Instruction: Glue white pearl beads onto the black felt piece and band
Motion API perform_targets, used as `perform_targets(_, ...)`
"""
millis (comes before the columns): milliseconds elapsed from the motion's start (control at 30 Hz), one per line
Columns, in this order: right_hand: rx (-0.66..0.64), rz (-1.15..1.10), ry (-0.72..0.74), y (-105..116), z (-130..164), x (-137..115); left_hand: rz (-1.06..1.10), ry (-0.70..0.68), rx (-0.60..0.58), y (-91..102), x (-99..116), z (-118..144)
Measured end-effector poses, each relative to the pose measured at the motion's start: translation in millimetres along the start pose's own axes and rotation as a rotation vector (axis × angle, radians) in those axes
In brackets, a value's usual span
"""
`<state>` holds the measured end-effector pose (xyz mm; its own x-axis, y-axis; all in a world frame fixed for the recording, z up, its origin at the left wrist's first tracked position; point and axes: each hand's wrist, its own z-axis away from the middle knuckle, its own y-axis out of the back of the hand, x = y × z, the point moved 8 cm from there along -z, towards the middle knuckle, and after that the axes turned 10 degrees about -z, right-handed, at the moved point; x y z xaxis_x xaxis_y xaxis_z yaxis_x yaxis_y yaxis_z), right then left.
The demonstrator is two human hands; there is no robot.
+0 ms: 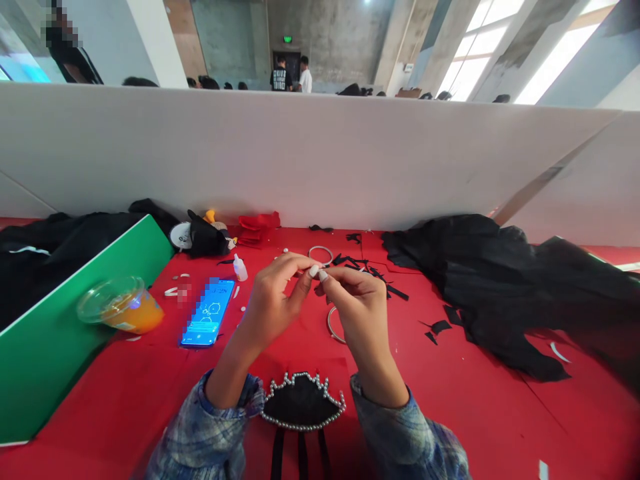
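Surface: red-covered table (500, 413) with a white partition (320, 153) standing behind it; people show far off in the hall beyond.
Left hand: left hand (273, 303) is raised above the table, thumb and forefinger pinched together at the tips against the other hand's; what they pinch is too small to make out.
Right hand: right hand (357, 310) is fingers curled, tips meeting the left hand's, closed in the same pinch.
Beaded piece: black piece edged with pearl beads (303, 402) lies flat on the table between the two forearms, just below the hands.
Rings: one thin ring (321, 253) lies beyond the hands; another ring (332, 327) lies partly hidden under the right hand.
Cup: clear plastic cup (120, 308) with a domed lid, lying tilted at the green board (75, 320); orange liquid fills its lower part.
Bottle: small white bottle (241, 268) stands near the phone; contents not visible.
Phone: phone (209, 312) lies flat, screen lit, left of the hands.
Cloth: black fabric (500, 287) is heaped at the right, with black scraps (440, 327) scattered beside it.
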<state>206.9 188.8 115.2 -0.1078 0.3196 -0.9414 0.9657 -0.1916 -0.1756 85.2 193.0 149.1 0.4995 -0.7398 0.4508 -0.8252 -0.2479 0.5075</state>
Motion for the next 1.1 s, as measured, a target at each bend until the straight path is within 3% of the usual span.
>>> perform_targets(200,-0.036,0.050,0.086,-2.9,-1.3,-3.4,0.148,0.164,-0.108,-2.5,-12.4,-0.6)
perform_targets(367,-0.089,0.199,0.201,-4.0,-1.7,-13.0,0.090,0.039,-0.183,0.2,-7.0,-1.1)
perform_targets(633,-0.255,0.438,0.433,-14.9,3.2,-24.7,-0.270,-0.182,-0.092,9.8,1.1,1.0)
perform_targets(800,-0.300,0.558,0.485,-17.6,4.9,-19.3,-0.425,-0.256,-0.133,4.6,11.2,3.7)
perform_targets(933,-0.324,0.558,0.493,-20.4,5.5,-18.8,-0.404,-0.274,-0.138,2.0,15.8,4.1)
perform_targets(1100,-0.310,0.454,0.437,-19.2,6.2,-22.7,-0.251,-0.246,-0.030,11.7,15.0,2.2)
